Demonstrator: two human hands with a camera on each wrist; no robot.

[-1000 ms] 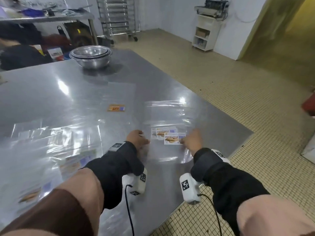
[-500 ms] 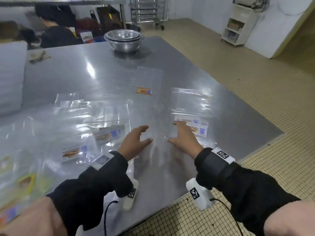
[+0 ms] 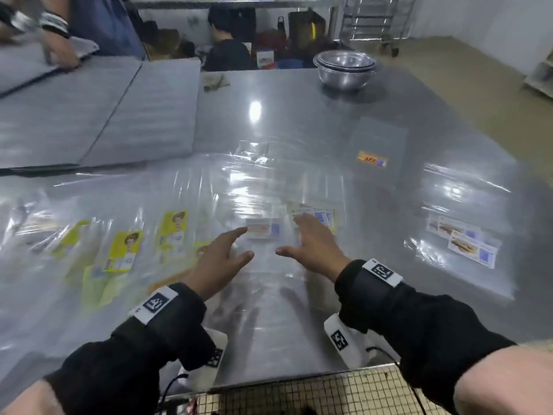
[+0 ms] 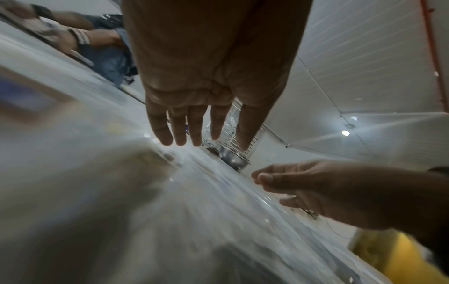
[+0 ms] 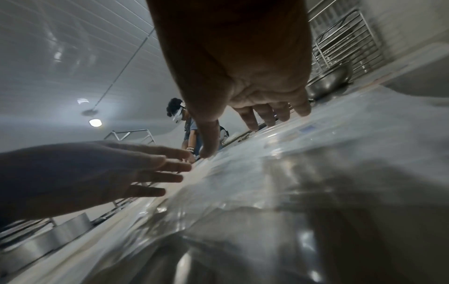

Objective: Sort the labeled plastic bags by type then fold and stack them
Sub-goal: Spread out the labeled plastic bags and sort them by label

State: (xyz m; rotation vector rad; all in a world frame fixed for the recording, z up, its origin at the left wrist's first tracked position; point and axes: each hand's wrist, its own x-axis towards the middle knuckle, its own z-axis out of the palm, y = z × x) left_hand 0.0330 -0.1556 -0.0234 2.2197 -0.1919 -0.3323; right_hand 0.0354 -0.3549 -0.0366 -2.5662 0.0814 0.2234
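Observation:
Clear plastic bags lie spread over the steel table (image 3: 299,109). Several with yellow labels (image 3: 124,250) overlap at the left. A bag with a white and blue label (image 3: 263,228) lies in the middle, just past my fingertips. A folded stack with bread-picture labels (image 3: 462,241) sits at the right, and a single bag with an orange label (image 3: 372,159) lies behind it. My left hand (image 3: 223,259) and right hand (image 3: 314,244) hover side by side over the middle bags, fingers straight and spread, holding nothing. In the left wrist view my left hand (image 4: 201,123) is open above the plastic.
Nested steel bowls (image 3: 344,68) stand at the far right of the table. Grey foam sheets (image 3: 98,112) cover the far left, where another person's hand (image 3: 59,53) works. The table's near edge (image 3: 299,375) runs just below my wrists, with tiled floor beyond.
My hands let go of the bread-label stack and moved left across the table. They now hover open over the middle bags, and my view has swung left.

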